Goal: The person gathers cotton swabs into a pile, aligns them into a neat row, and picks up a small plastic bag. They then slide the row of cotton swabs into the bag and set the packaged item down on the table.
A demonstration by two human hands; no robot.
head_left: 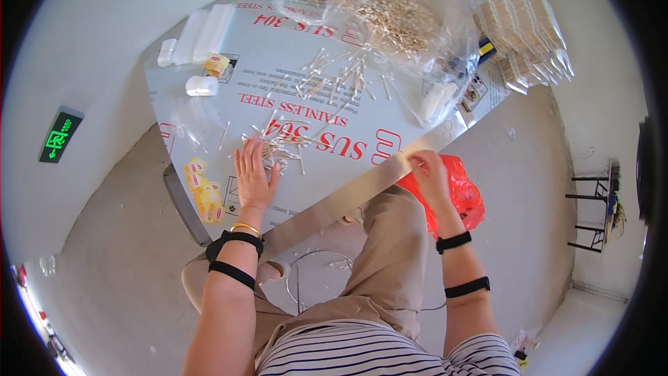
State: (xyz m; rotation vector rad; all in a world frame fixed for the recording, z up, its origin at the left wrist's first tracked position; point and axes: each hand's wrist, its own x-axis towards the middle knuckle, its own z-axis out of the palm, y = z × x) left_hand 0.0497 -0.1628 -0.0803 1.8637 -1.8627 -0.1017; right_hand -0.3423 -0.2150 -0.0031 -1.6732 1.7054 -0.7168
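My left hand [255, 177] lies flat on the table, fingers stretched out, against a small pile of cotton swabs [277, 151]. Past the table's front edge, my right hand [431, 175] is over a red plastic bag [459, 191]. Its fingers are curled together, and what they hold, if anything, is too small to make out. More loose cotton swabs [341, 78] are scattered farther back. Behind them a large clear plastic bag [445, 45] holds a heap of cotton swabs [383, 10].
White cylindrical packs [202, 85] and long white rolls [212, 33] stand at the far left. Yellow labels [205, 191] lie near the table's left edge. Stacked clear packages [525, 35] sit at the far right corner. The metal table edge [334, 202] runs in front of my knees.
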